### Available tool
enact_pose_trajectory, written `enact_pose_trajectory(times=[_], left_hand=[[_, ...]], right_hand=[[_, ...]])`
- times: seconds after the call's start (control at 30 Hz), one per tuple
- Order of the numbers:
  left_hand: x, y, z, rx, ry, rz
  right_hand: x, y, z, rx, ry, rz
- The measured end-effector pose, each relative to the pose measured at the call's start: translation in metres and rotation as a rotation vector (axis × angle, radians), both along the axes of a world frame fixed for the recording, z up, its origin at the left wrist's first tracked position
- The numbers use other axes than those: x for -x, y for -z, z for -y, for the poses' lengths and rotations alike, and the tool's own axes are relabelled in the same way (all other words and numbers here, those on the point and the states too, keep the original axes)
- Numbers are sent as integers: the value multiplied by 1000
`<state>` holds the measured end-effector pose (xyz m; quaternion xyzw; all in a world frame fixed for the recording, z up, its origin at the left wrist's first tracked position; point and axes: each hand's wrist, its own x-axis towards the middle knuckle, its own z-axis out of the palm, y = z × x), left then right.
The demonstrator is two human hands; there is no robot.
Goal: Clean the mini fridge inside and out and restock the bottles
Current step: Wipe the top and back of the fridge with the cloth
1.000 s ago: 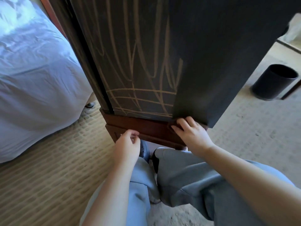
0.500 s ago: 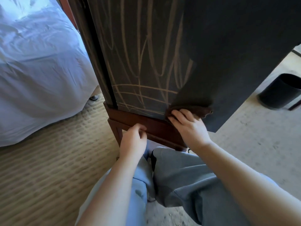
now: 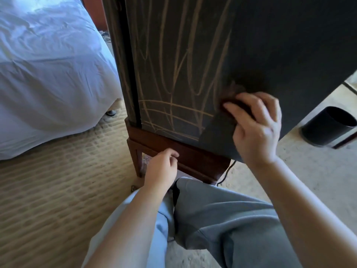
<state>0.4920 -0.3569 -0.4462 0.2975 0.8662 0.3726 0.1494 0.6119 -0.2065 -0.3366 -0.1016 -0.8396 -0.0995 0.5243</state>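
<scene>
The black mini fridge [image 3: 289,45] stands on a dark wooden stand [image 3: 195,157]. Its left face [image 3: 173,74] is covered with tan streaks; its right face is plain black. My right hand [image 3: 257,128] grips a dark brown cloth [image 3: 231,91] and presses it on the fridge at the corner between the two faces, a little above the bottom edge. My left hand [image 3: 162,169] rests against the stand's front rail with its fingers loosely curled and holds nothing. The fridge's inside and any bottles are out of sight.
A bed with white sheets [image 3: 48,74] fills the left. A black bin [image 3: 328,126] stands on the floor at the right. A black cable [image 3: 226,173] hangs behind the stand. My knees in grey trousers [image 3: 222,219] are just before the stand, on beige carpet [image 3: 58,200].
My right hand has slid the cloth up from the fridge's bottom edge along the corner. The left hand has stayed at the stand's rail. The view has moved closer.
</scene>
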Motion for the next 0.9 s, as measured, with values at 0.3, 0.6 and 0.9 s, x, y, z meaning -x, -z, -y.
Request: enact_pose_trajectory(times=[0.3, 0.6, 0.9], left_hand=[[8, 0, 6, 5, -24, 22], [15, 4, 14, 2, -26, -33], [11, 1, 12, 54, -1, -133]], right_hand=[[27, 19, -22, -128, 83, 98], [7, 126, -31, -446, 37, 827], [24, -3, -22, -266, 88, 325]])
